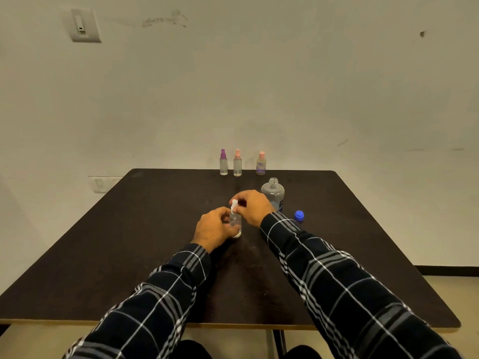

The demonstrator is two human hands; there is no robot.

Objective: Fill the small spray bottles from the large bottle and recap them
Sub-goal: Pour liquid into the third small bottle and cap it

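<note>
Looks like you're recapping: left hand grips the small spray bottle mid-table, right hand pinches its white sprayer top, so next twist it snug.

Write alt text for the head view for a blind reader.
A person's left hand holds a small clear spray bottle upright on a dark table while the right hand grips its white spray top. The uncapped large bottle stands behind, blue cap beside it; three capped spray bottles line the far edge.
</note>
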